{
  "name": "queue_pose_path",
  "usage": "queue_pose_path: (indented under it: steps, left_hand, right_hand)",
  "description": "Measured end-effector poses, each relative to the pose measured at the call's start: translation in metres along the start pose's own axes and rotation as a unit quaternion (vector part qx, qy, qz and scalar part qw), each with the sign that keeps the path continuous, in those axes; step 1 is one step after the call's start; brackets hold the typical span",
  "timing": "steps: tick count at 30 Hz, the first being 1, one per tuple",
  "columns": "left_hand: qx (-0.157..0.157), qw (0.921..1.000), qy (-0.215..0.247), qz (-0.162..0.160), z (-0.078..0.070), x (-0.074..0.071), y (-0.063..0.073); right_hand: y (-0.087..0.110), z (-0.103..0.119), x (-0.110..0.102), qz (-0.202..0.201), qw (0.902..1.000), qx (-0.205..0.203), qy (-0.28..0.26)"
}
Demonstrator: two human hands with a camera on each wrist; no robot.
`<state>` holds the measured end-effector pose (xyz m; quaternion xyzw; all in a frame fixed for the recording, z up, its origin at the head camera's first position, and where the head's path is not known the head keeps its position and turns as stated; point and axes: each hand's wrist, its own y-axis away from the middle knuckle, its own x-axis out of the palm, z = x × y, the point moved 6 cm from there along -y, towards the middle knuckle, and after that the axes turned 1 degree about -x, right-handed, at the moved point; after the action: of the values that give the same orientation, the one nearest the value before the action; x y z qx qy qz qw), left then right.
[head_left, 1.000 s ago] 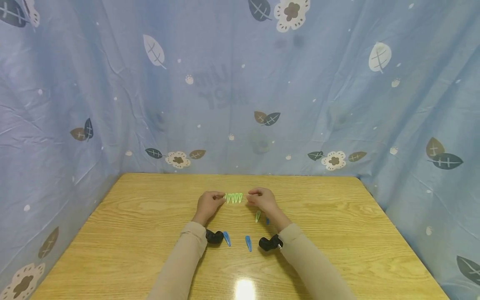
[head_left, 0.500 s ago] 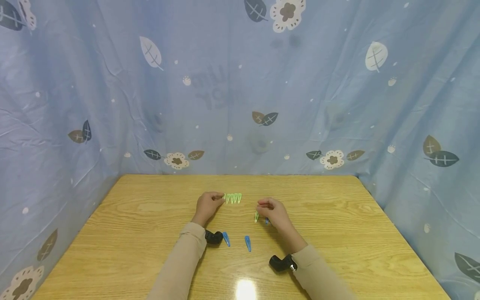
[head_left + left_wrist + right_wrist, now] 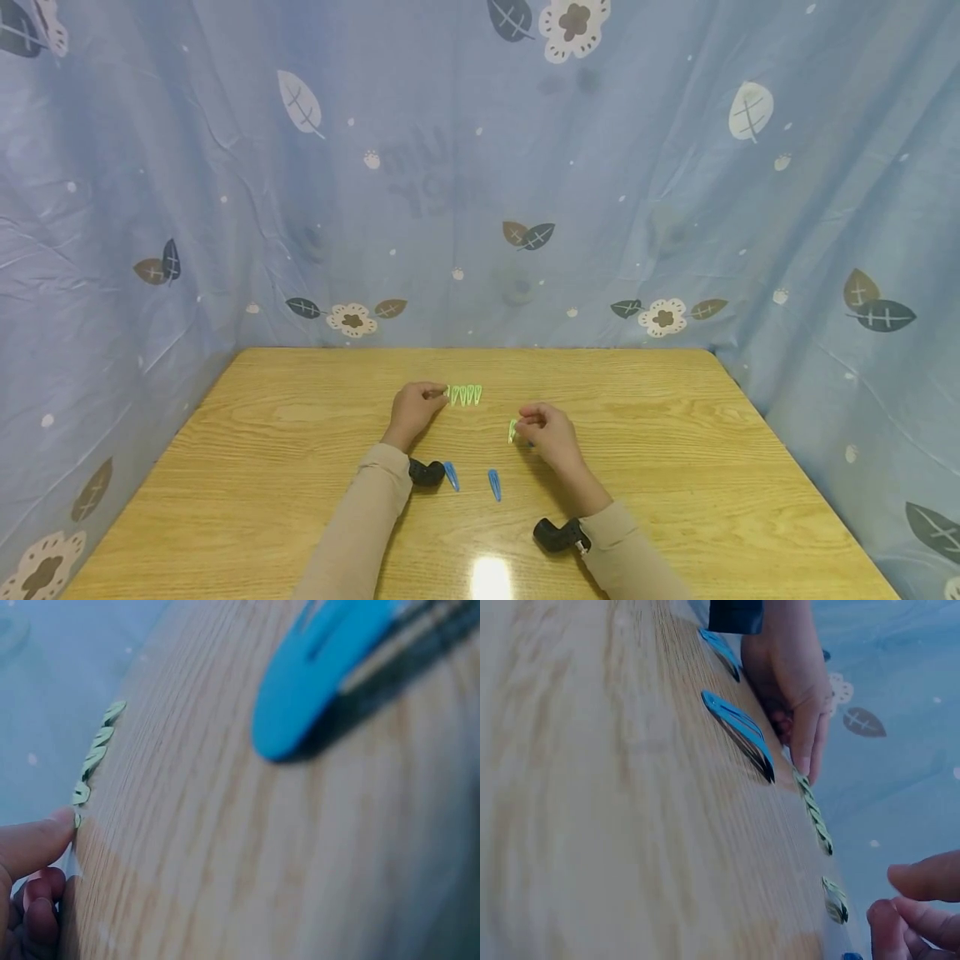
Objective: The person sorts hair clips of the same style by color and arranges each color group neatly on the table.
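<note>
One green clip (image 3: 77, 821) in left hand (image 3: 412, 410); right hand (image 3: 551, 435) curved.

Wooden table (image 3: 247, 467) with green clips (image 3: 462, 395), blue clips (image 3: 495, 485)

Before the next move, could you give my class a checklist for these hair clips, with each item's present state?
1. All green clips in one row: not ok; a lone green clip lies apart from the green row.
2. Right hand free to pick up: ok; the right wrist view shows it holding nothing.
3. Left hand at the row's left end: ok; its fingertips are there.
4. End clip pinched, or merely touched: cannot tell.
5. Two nearer blue clips lined up together: not ok; they lie apart.
6. Third blue clip fully visible: not ok.
</note>
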<state>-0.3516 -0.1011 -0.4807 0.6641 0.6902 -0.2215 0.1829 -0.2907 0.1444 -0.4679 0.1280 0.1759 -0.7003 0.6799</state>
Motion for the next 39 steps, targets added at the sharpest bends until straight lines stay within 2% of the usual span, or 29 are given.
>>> queue_pose_path:
  steps: [14,24,33,39]
  left_hand:
    - [0.004,1.0,0.003,0.001,0.0,-0.001,0.001]
    - [0.006,1.0,-0.003,-0.001,0.0,0.0,0.0]
    - [0.005,1.0,-0.001,0.001,0.001,0.001,0.0]
    - [0.002,1.0,0.004,0.004,-0.001,0.0,0.002]
  right_hand:
    - [-0.001,0.01,0.008,-0.013,0.9936,-0.041,0.105]
    - [-0.001,0.019,0.015,-0.021,0.9854,-0.046,0.162]
    - [-0.002,0.019,0.02,-0.017,0.9843,-0.041,0.171]
    - [-0.001,0.02,0.022,-0.003,0.9858,-0.06,0.157]
